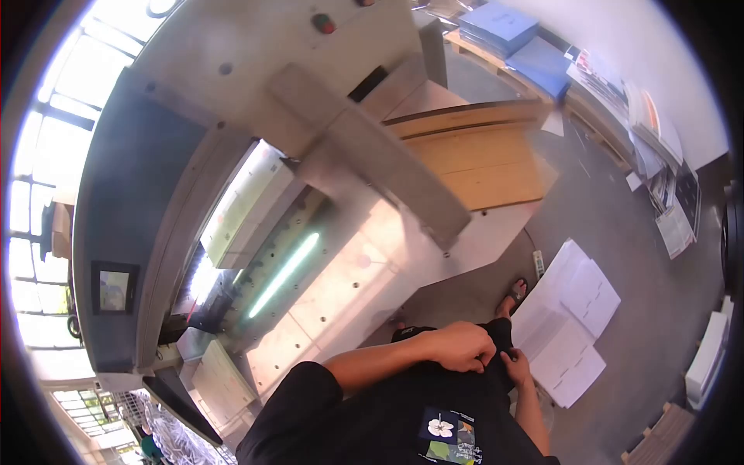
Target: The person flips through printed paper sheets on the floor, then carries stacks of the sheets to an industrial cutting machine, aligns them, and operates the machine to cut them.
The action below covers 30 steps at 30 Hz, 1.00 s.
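My left hand (465, 348) is closed in front of my waist, over my black clothing. Its fingers curl inward and hide whatever may be inside. Close beside it, my right hand (516, 366) grips black cloth at the front of my shorts (500, 333), thumb on top. To the right of both hands, white paper sheets (570, 310) lie stacked, some overlapping unevenly. Ahead and to the left stands a large cutting machine (155, 186) with a pale metal bed (341, 294) lit by a bright strip. Neither hand touches the machine or the paper.
A grey bar (380, 155) crosses above the machine bed. Beyond it is a wood-coloured side board (473, 167). Blue stacks (500, 27) and paper piles (655, 128) sit on pallets along the wall. A small screen (115, 288) is on the machine's left.
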Each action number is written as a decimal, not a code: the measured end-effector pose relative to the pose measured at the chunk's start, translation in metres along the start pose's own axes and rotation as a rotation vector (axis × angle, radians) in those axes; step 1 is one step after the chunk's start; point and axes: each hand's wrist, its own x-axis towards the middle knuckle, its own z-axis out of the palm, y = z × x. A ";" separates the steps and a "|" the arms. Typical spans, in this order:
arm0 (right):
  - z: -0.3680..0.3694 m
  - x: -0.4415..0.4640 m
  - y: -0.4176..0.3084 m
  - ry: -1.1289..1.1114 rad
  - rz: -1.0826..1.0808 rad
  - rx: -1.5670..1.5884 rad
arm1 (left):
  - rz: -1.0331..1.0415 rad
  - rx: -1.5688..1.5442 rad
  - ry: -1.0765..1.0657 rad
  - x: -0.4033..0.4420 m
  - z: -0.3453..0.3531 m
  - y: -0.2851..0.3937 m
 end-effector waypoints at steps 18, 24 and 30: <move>-0.282 0.350 0.182 0.197 0.331 0.725 | -0.550 0.883 0.887 0.387 -0.129 -0.098; -0.252 0.470 0.305 0.303 0.756 1.375 | -0.602 1.157 0.923 0.408 -0.116 -0.119; -0.193 0.564 0.412 0.436 0.984 1.558 | -0.776 1.298 0.918 0.414 -0.111 -0.131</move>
